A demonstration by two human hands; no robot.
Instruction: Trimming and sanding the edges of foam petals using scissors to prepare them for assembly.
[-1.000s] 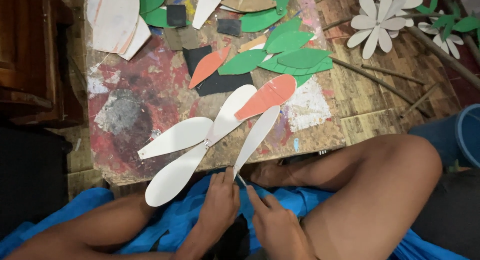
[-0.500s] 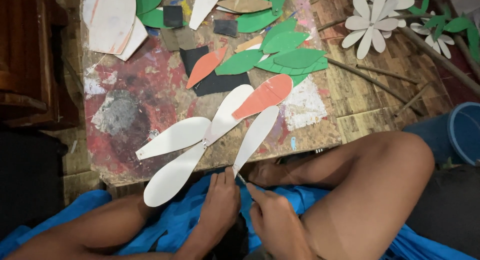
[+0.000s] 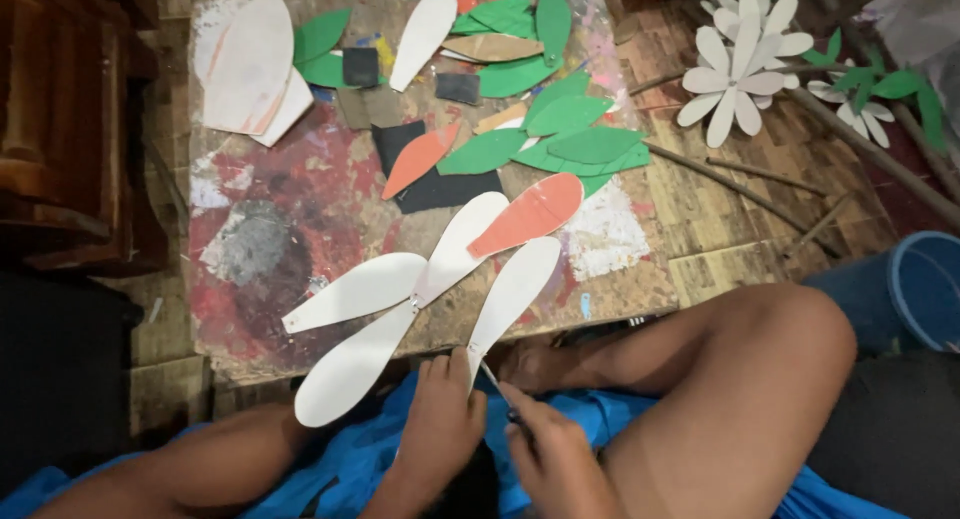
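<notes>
In the head view the left hand pinches the narrow base of a white petal at the near edge of the paint-stained board, while the right hand is closed around a thin tool whose tip meets that base. Against the earlier frames the hands and petals have barely shifted. Three more white petals fan out just left, an orange petal overlapping one, green leaves beyond.

Petal cutouts lie on the board, leaf cutouts behind.
</notes>
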